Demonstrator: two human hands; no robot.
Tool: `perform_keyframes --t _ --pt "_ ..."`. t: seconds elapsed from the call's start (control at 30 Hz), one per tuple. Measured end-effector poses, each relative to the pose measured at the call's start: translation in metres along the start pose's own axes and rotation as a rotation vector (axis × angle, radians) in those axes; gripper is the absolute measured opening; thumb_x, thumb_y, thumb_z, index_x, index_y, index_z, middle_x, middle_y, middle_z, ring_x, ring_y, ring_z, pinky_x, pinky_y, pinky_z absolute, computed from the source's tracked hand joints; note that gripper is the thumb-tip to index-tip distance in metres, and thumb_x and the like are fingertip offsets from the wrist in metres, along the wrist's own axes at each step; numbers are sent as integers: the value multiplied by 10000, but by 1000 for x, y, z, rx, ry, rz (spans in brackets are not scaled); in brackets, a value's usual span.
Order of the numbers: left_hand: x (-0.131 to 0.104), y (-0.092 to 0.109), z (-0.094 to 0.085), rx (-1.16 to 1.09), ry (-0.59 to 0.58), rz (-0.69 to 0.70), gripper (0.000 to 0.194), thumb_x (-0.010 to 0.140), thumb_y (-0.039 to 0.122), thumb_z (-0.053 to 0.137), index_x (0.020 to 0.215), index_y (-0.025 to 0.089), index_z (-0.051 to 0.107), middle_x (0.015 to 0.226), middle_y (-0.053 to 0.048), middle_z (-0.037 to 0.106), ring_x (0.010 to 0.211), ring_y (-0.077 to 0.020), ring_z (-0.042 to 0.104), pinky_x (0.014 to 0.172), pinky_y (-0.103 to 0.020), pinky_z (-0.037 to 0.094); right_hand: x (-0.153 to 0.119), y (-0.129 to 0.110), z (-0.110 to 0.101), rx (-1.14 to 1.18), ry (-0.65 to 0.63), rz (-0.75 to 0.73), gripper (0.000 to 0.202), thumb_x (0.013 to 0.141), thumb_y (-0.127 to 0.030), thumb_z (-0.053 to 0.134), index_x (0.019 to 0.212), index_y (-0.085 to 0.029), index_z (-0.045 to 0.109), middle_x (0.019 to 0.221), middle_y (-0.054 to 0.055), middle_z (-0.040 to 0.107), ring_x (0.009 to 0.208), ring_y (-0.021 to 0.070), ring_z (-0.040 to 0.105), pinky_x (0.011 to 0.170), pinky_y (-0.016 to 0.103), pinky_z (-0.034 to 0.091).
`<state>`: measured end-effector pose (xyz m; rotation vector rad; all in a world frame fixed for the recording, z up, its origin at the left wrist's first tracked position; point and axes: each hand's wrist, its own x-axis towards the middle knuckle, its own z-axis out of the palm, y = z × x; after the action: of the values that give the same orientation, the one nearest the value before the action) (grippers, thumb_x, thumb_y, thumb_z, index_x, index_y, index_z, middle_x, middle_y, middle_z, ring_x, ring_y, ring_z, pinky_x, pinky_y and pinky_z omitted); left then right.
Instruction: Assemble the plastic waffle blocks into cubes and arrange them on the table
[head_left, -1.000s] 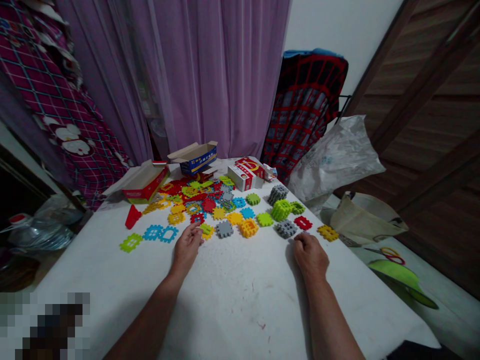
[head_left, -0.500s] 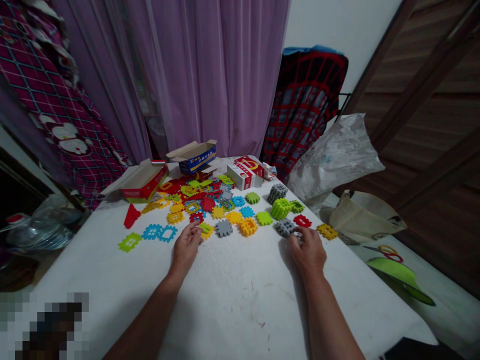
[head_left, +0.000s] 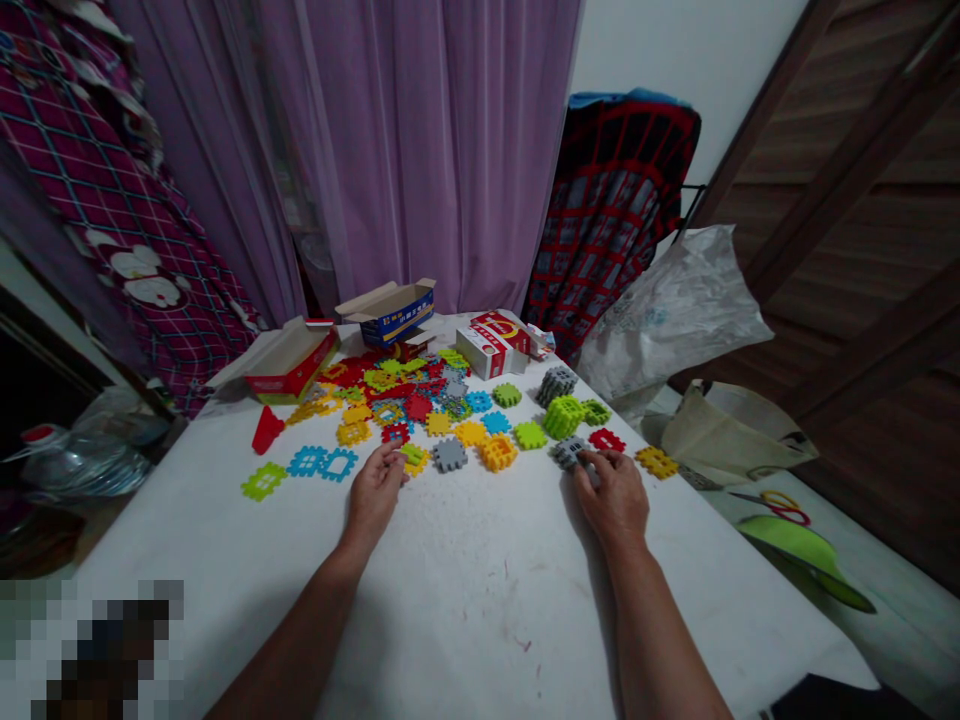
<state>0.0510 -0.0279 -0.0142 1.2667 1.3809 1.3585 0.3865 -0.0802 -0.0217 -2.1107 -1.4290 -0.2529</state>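
Observation:
My right hand [head_left: 613,492] is at a grey stack of notched plastic building tiles [head_left: 568,452], its thumb and fingers at the near right edge. My left hand [head_left: 377,490] rests on the table with loosely bent fingers, close beside a yellow-and-green tile [head_left: 415,459]; no piece shows in it. Between my hands lie a grey tile [head_left: 450,455] and a yellow block of tiles [head_left: 497,453]. Past the right hand are a green stack [head_left: 564,417], another grey stack [head_left: 557,385] and a red tile [head_left: 607,440].
A mixed heap of tiles [head_left: 417,407] spreads over the white table [head_left: 450,600]. Behind it stand an open red box [head_left: 292,372], a blue box [head_left: 397,318] and a red-and-white box [head_left: 484,352]. A yellow piece [head_left: 657,461] lies by the right edge. Scissors [head_left: 784,508] are beyond it.
My right hand has shifted slightly left, its fingers covering a little more of the grey stack. My left hand stays in place. The view has shifted slightly.

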Motion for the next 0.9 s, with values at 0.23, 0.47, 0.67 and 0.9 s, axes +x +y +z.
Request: perform_keyframes --t 0.23,0.47,0.67,0.9 --pt "0 1 0 -12 5 -13 526 730 484 641 1135 150 612 927 -72 680 639 -123 615 458 -189 419 0 2 2 19 15 -21 363 831 -387 491 1022 -191 728 1072 111 591 973 249 543 763 344 428" --pt "4 3 -5 38 54 17 474 756 475 604 1108 159 630 886 -66 701 654 -143 642 495 -214 456 -4 -13 -1 131 131 4 379 831 -403 451 968 -170 718 1014 110 640 924 237 583 731 321 435" --pt "20 -5 -32 290 236 163 358 818 431 538 1062 206 671 917 -58 723 796 -185 668 727 -304 531 -26 -56 10 332 -45 -308 328 895 -338 400 919 -188 690 848 68 690 754 168 622 692 260 445" --pt "34 -18 -66 527 382 249 283 852 358 511 1023 230 698 1001 -70 735 928 -222 669 843 -351 516 -55 -112 21 330 -430 -629 296 940 -275 377 911 -211 665 843 39 707 741 131 636 681 213 399"
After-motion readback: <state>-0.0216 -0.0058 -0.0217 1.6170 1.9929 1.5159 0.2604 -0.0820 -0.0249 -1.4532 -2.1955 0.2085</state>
